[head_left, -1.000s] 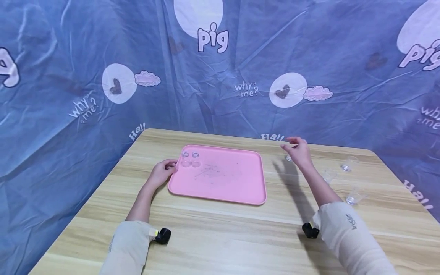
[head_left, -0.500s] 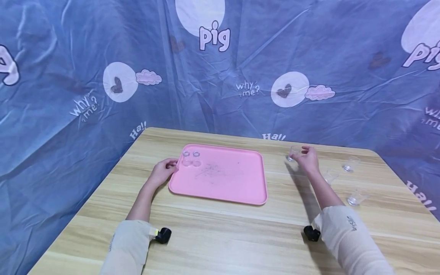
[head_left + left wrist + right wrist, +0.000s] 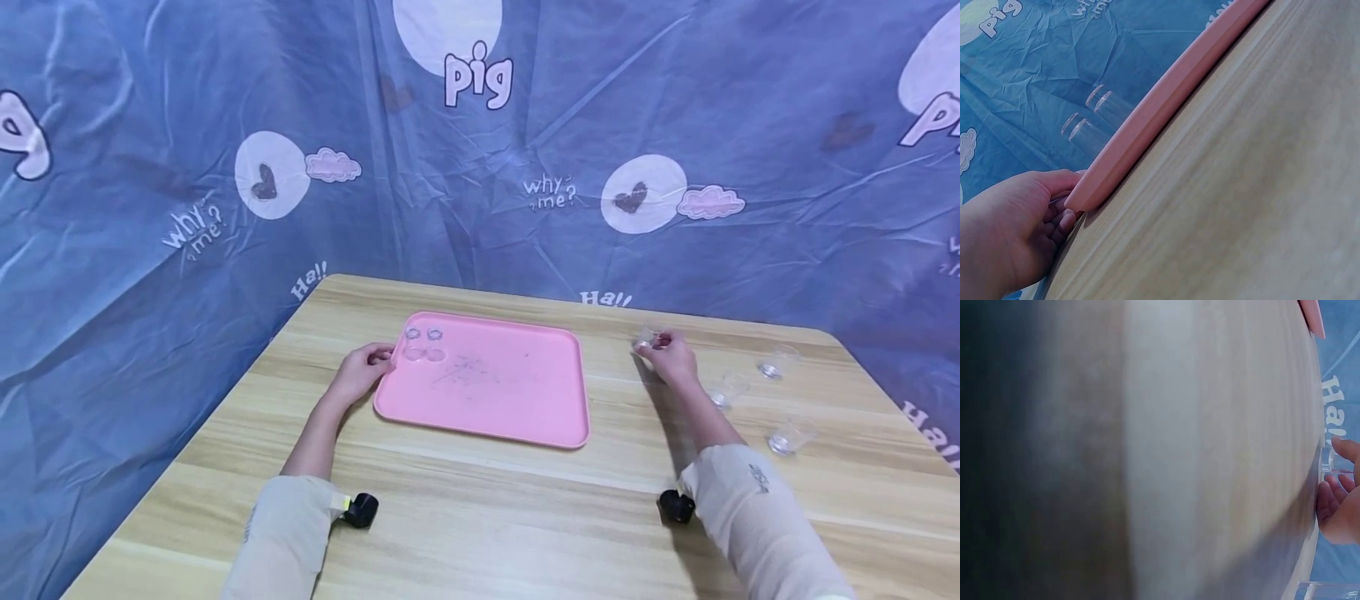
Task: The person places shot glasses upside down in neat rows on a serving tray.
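Observation:
My left hand (image 3: 358,375) grips the left rim of a pink tray (image 3: 517,396). In the left wrist view the thumb lies at the tray's corner, with the fingers curled below its edge. Several small clear glasses (image 3: 415,354) stand together in the tray's back left corner. To the right of the tray, near the table's back edge, my right hand (image 3: 672,358) holds a small clear glass (image 3: 643,341) between thumb and fingers. Its base shows low by the table surface in the right wrist view, and the fingers partly hide it.
Three more clear glasses stand on the wooden table (image 3: 480,508) at the right: one farther back (image 3: 772,367), one beside the right forearm (image 3: 723,392), one nearer (image 3: 787,437). A blue printed cloth (image 3: 480,208) hangs behind the table.
My right hand has come down to the right side of the back glass, and its fingers have closed around it. The left hand stays at the tray rim.

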`<state>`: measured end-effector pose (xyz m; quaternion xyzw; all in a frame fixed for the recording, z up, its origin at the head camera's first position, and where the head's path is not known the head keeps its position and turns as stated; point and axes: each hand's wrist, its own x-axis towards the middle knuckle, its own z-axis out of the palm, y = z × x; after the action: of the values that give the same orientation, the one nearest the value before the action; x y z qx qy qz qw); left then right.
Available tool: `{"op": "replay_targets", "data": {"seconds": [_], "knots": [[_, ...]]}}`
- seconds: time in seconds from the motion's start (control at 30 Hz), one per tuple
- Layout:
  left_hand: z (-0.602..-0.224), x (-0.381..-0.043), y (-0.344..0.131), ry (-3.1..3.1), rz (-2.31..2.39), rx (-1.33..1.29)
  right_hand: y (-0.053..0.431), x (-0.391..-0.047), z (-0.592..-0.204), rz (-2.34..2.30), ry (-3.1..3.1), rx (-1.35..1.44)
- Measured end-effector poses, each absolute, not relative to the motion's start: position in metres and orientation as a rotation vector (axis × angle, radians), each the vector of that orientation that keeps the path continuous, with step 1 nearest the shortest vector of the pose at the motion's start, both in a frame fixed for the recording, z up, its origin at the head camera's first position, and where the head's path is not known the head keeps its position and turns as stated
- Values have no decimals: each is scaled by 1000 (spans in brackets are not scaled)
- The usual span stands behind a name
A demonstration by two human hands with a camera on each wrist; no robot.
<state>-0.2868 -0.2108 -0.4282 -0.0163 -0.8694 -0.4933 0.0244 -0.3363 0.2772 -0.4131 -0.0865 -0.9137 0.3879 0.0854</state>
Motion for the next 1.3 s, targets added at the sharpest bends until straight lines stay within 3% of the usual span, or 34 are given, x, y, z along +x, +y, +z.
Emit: {"op": "replay_targets", "data": {"seconds": [1.3], "knots": [[-429,-287,-210,-2701,-1479,-54,275,-338,-411,918,-2769,-166]]}}
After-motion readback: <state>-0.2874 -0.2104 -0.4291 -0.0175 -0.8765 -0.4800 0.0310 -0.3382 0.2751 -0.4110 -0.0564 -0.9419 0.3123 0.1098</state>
